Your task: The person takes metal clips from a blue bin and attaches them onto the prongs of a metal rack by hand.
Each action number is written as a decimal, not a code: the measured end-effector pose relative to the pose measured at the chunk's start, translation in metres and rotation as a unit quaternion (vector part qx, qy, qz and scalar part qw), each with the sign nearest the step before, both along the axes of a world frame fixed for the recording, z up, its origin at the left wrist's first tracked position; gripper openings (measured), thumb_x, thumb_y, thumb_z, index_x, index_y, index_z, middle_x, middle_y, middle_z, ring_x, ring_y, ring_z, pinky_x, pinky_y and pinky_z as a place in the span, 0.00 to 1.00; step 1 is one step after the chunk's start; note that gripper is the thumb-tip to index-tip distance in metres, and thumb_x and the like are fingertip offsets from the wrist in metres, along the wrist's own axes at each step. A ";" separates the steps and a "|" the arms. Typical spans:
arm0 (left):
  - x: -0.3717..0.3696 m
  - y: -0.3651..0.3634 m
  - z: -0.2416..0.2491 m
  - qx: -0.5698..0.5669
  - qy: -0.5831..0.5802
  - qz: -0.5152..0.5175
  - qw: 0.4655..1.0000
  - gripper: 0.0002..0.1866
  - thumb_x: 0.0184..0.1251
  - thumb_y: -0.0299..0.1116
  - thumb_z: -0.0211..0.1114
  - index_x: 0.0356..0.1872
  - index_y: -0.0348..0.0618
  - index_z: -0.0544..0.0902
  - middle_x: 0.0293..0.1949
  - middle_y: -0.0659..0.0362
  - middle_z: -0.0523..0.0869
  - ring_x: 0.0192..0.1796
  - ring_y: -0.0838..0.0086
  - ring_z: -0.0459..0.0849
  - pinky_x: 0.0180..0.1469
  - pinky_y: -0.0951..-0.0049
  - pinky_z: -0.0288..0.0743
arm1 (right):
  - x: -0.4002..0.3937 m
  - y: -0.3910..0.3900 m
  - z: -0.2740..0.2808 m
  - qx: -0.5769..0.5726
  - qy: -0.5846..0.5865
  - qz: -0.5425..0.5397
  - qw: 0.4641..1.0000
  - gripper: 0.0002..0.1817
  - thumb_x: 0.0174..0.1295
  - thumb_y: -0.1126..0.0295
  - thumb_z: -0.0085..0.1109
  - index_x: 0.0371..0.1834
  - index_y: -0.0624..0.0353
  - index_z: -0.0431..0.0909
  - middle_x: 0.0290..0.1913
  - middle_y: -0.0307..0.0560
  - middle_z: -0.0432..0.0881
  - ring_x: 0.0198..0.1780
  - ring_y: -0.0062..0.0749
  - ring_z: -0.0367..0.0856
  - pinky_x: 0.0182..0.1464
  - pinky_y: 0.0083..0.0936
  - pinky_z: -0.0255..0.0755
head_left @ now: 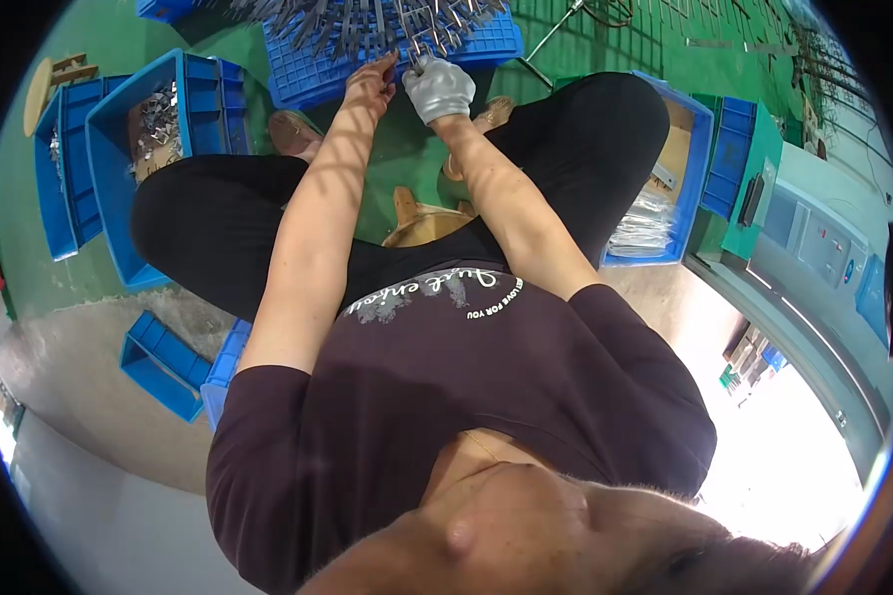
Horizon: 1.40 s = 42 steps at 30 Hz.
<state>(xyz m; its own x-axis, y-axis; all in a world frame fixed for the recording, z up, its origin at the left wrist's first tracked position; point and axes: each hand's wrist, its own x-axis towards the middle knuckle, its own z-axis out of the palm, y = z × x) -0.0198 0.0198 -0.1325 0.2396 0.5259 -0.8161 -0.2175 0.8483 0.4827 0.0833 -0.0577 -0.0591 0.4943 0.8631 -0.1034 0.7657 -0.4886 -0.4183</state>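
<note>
My bare left hand (370, 85) is closed at the near edge of a pile of thin metal strips (352, 28); what its fingers hold is too small to make out. Beside it, my right hand (440, 89) wears a pale glove and is closed at the ends of some metal pieces; I cannot tell exactly which piece it holds. The two hands are close together. Under the strips, upturned-looking blue crates (308, 79) show their ribbed sides.
Left of my legs, a blue bin (109, 149) holds small metal pieces (159, 124). To the right, another bin (700, 149) holds flat silvery parts (645, 226). A wooden stool (427, 228) is between my legs. Wire racks stand at the upper right.
</note>
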 end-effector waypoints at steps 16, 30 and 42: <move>0.006 0.007 -0.004 0.029 0.008 -0.020 0.999 0.10 0.60 0.38 0.74 0.41 0.52 0.86 0.42 0.70 0.84 0.44 0.81 0.74 0.43 0.68 0.62 | 0.002 -0.001 -0.002 0.015 0.006 0.015 1.000 0.13 0.55 0.54 0.62 0.31 0.51 0.86 0.33 0.49 0.86 0.38 0.47 0.85 0.41 0.40 0.78; -0.025 -0.001 -0.022 -0.012 -0.208 -0.035 0.978 0.13 0.68 0.43 0.66 0.44 0.46 0.84 0.33 0.62 0.83 0.35 0.74 0.81 0.34 0.68 0.79 | 0.002 -0.010 -0.002 0.041 0.029 0.003 0.999 0.12 0.55 0.55 0.62 0.31 0.50 0.85 0.33 0.47 0.86 0.39 0.46 0.85 0.42 0.40 0.78; -0.060 -0.038 0.012 -0.054 -0.155 0.080 0.983 0.18 0.75 0.39 0.56 0.50 0.31 0.79 0.48 0.48 0.84 0.45 0.62 0.84 0.51 0.63 0.83 | -0.015 -0.026 0.037 0.006 0.166 0.164 0.972 0.13 0.52 0.59 0.63 0.39 0.50 0.86 0.40 0.49 0.86 0.45 0.45 0.84 0.50 0.36 0.77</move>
<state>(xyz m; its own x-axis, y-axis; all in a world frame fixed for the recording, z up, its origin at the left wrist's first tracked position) -0.0799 -0.0179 -0.1209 0.4066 0.4910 -0.7705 -0.4751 0.8340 0.2807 0.0683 -0.0838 -0.0223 0.1331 0.9709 -0.1991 0.7010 -0.2343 -0.6736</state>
